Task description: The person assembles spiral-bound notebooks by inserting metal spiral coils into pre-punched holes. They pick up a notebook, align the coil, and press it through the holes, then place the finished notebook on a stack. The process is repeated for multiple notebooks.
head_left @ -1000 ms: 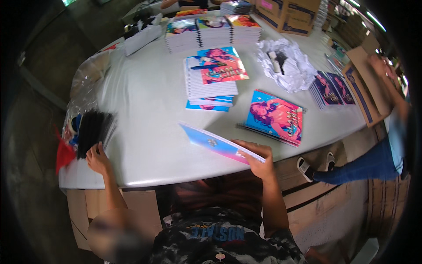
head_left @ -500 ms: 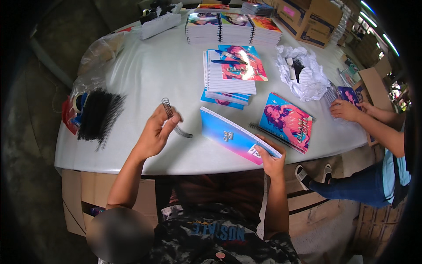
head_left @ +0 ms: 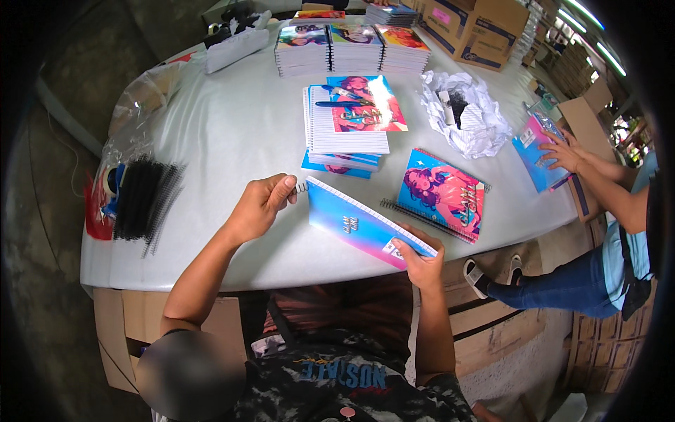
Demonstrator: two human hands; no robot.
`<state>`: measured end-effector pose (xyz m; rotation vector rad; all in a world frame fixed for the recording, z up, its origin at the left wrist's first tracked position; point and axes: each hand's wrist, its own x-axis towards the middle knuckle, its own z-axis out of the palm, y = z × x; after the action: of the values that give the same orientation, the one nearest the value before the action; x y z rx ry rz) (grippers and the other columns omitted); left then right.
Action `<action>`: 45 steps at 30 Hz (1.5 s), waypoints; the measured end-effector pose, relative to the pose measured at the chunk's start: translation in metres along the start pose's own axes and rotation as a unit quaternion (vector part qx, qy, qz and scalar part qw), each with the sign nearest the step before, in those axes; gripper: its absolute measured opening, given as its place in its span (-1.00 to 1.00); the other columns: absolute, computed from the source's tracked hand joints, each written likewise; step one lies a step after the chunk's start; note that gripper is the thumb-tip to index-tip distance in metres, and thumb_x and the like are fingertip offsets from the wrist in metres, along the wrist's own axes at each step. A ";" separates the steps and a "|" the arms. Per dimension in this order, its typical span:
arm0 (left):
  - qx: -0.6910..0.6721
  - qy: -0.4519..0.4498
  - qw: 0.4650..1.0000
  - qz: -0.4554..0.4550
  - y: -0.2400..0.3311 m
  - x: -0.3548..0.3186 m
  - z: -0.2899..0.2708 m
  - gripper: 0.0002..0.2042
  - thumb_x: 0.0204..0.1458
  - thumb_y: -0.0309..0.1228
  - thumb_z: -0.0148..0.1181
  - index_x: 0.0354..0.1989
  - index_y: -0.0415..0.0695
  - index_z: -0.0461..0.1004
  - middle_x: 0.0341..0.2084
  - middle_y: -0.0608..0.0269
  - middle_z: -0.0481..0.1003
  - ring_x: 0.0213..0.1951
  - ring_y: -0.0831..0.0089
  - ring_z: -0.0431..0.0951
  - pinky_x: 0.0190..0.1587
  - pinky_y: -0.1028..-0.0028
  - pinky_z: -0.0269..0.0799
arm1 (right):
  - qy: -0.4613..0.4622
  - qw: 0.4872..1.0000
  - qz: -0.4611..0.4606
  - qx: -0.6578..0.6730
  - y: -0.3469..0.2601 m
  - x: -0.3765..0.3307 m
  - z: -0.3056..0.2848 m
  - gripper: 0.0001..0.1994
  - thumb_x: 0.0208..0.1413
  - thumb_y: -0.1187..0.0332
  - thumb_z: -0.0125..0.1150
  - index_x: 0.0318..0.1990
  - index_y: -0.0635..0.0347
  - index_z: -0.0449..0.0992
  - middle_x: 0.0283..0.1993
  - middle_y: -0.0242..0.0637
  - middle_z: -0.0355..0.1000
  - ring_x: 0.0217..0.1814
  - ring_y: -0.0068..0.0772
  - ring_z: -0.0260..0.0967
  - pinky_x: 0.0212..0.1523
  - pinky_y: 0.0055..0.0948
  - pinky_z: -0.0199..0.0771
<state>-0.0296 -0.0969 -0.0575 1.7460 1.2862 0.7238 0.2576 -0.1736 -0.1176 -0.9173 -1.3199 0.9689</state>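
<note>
Gripping in the right hand a blue-and-pink rectangular paper notebook over the white-covered bench; pinching in the left hand a dark wire coil at the notebook's upper-left corner; with a pile of black wire coils well left of the notebook, and illustrated pink-and-blue notebooks to its right.

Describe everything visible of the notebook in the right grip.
The notebook has a blue-to-pink card-like cover, metallic-looking lettering, a white label and a punched upper edge. The right grip holds it slanting above the table, right end lower; a dark coil in the left grip reaches its upper-left corner, threading unclear.
</note>
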 end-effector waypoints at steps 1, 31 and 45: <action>-0.020 -0.005 1.000 -0.010 0.001 0.001 0.000 -0.49 0.19 0.01 -0.19 -0.53 -0.22 0.36 -0.74 0.37 0.21 -0.62 0.60 0.13 -0.53 0.56 0.12 | -0.011 1.000 0.003 -0.008 -0.001 0.000 0.000 -0.75 -0.04 0.62 0.18 -0.14 0.43 0.48 -0.22 -0.16 0.50 -0.22 -0.54 0.42 -0.15 -0.56 0.40; 0.494 -0.104 0.848 0.162 0.096 -0.006 -0.022 -0.76 -0.15 -0.45 0.24 -0.26 -0.20 0.45 -0.25 0.12 0.47 -0.13 0.20 0.44 -0.03 0.32 0.31 | -0.065 0.996 -0.039 -0.047 -0.016 -0.010 0.011 -0.78 0.03 0.59 0.10 -0.14 0.36 0.51 -0.21 -0.24 0.52 -0.23 -0.55 0.42 -0.16 -0.55 0.39; 0.501 -0.066 0.816 0.280 0.072 -0.010 -0.021 -0.78 -0.25 -0.46 0.29 -0.39 -0.19 0.42 -0.41 0.22 0.44 -0.27 0.24 0.46 -0.19 0.30 0.38 | -0.046 0.986 -0.118 -0.112 0.001 -0.020 0.023 -0.72 -0.05 0.65 0.06 -0.12 0.36 0.49 -0.12 -0.09 0.49 -0.08 -0.27 0.48 -0.07 -0.48 0.43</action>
<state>-0.0159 -0.1099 0.0155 3.0566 1.1082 0.1592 0.2340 -0.1924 -0.1243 -0.8682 -1.6008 0.6956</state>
